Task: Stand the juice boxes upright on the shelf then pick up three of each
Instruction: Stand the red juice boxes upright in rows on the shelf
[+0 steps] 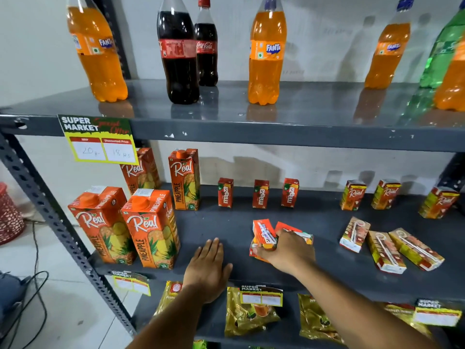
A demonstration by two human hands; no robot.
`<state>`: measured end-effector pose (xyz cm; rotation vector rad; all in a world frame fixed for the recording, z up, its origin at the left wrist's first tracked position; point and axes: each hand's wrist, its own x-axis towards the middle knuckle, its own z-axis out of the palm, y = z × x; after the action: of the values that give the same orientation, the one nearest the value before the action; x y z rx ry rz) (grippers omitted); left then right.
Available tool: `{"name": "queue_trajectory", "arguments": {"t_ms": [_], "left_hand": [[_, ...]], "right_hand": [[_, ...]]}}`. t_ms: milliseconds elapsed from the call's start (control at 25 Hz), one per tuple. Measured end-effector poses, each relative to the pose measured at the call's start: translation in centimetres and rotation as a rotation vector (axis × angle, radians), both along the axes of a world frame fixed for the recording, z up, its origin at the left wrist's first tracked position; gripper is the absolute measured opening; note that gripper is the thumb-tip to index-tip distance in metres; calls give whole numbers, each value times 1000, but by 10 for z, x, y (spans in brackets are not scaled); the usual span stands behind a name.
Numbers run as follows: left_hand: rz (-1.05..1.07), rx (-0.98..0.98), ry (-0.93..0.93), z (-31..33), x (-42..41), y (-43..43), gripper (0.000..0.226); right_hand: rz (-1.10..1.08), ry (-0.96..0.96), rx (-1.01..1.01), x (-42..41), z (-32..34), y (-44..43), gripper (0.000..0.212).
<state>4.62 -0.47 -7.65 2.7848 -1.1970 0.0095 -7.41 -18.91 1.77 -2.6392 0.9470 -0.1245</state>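
While the left hand (207,265) lies flat and empty on the middle shelf (226,227), the right hand (284,250) grips what seem several fallen red juice boxes (264,234) just right of it; best stood up singly.

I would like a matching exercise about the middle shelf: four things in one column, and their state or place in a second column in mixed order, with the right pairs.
Things:
1. Three small Maaza boxes
2. Three small Real boxes with straws
3. Left hand
4. Right hand

States:
A. lying flat at the front right of the shelf
B. closed on fallen red-orange small boxes
C. standing upright in a row toward the back
D. resting flat, palm down, on the bare shelf

Pairs: 1-C, 2-A, 3-D, 4-B
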Motion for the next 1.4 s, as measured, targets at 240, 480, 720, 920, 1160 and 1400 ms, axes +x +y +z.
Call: {"name": "queue_trajectory", "arguments": {"t_ms": [240, 480, 720, 920, 1160, 1400], "left_hand": [[-42, 31, 27, 3, 11, -1, 80], [7, -4, 45, 1, 11, -3, 76], [-93, 77, 91, 4, 27, 6, 88], [-82, 42, 64, -1, 28, 7, 101], [-76, 12, 40, 0, 27, 7, 99], [-68, 11, 27, 1, 26, 7, 99]], "right_hand": [[25, -145, 17, -1, -14, -5, 57], [171, -170, -59, 25, 13, -16, 60], [878, 89, -383, 72, 52, -21, 61], [1180, 238, -624, 95, 58, -7, 34], [1126, 294, -535, 102, 62, -14, 40], [857, 319, -568, 112, 73, -6, 60]]}}
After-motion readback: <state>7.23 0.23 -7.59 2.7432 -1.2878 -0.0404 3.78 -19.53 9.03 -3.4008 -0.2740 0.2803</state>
